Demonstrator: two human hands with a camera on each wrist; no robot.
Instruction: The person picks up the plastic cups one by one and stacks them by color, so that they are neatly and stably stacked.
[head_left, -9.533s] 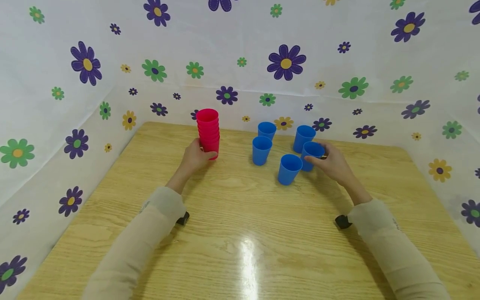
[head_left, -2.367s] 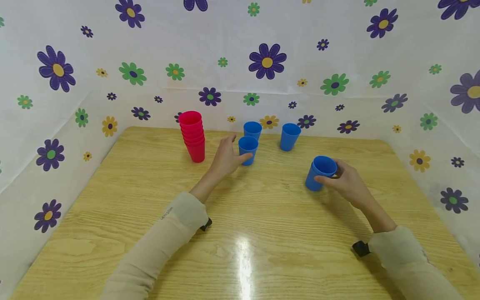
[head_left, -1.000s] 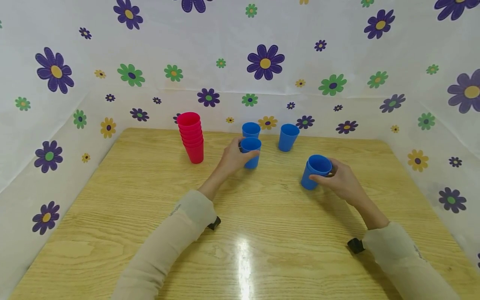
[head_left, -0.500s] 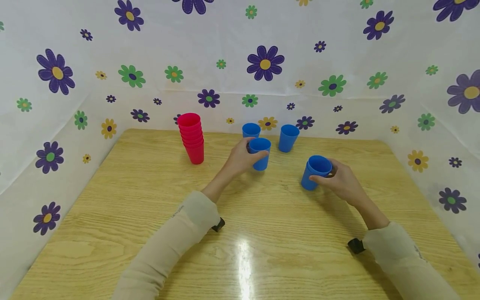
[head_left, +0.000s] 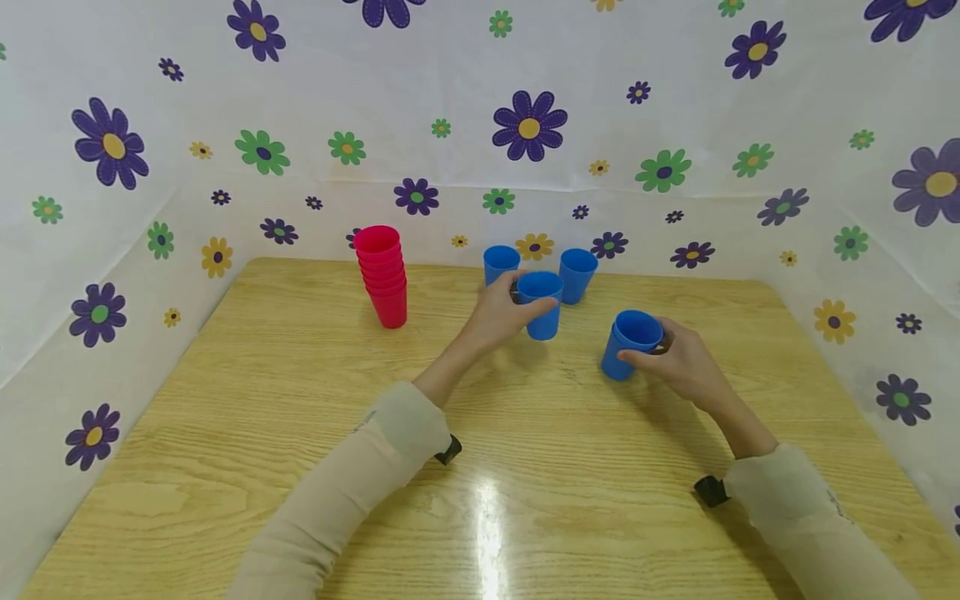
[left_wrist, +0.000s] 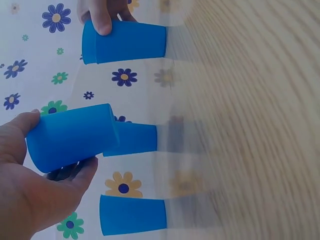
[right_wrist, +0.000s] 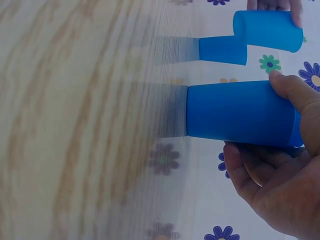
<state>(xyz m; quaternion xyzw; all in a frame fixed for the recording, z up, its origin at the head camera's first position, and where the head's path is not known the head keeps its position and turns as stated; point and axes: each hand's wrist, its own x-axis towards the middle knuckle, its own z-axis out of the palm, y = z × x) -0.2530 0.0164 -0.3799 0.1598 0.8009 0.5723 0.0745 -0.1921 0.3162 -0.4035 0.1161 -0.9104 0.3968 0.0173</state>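
My left hand (head_left: 501, 312) grips a blue plastic cup (head_left: 542, 308) and holds it above the table, tilted in the left wrist view. To its right, my right hand (head_left: 684, 362) grips two nested blue cups (head_left: 621, 354) that stand upright on the table; in the right wrist view the nested pair (right_wrist: 240, 110) rests its base on the wood. Behind the left hand stands a blue cup (head_left: 500, 262), partly covered by that hand. Another blue cup (head_left: 577, 279) stands at the back, just behind and right of the lifted one.
A tall stack of nested red cups (head_left: 388, 287) stands upright at the back left of the wooden table (head_left: 300, 400). A white flowered cloth (head_left: 450, 100) hangs behind the table and along both its sides.
Earlier the left hand let go of the red stack and gripped a blue cup; in the last second it lifts it rightward. Two blue cups became nested; the right hand stays still lately.
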